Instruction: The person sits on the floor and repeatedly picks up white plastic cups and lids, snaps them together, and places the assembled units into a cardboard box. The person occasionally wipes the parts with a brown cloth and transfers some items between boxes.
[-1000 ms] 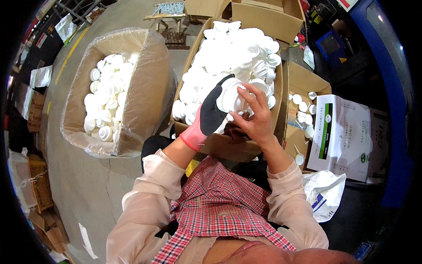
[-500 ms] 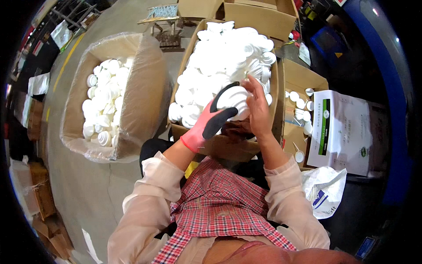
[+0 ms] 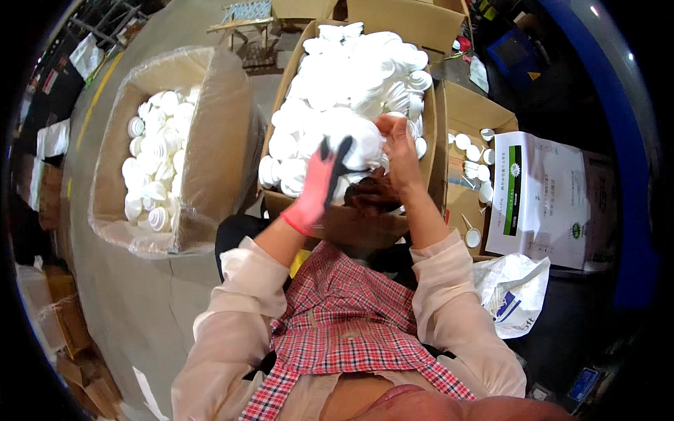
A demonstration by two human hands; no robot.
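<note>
A white round plastic piece with stepped rings [image 3: 363, 144] is between my hands, over the near end of a carton heaped with similar pieces. Glare blurs its outline. My left hand [image 3: 319, 179], in a pink glove with black fingers, is at the piece's left side with its fingers apart. My bare right hand [image 3: 401, 154] has its fingers bent together at the piece's right edge. Beneath the hands, a dark reddish-brown crumpled thing [image 3: 375, 193] lies at the carton's near edge; its kind is unclear. The heaped white pieces [image 3: 351, 77] fill the carton [image 3: 279, 98] to the top.
At left stands a plastic-lined carton [image 3: 217, 140] holding more white pieces. To the right, an open carton [image 3: 481, 109] contains several small white round parts. A printed white box [image 3: 547, 196] and a white plastic bag [image 3: 516, 295] are beside it. A small stool [image 3: 247, 14] stands beyond.
My left hand has loosened from around the white piece and moved slightly left and down. My right hand stays at the piece's right edge. The whole view has shifted slightly.
</note>
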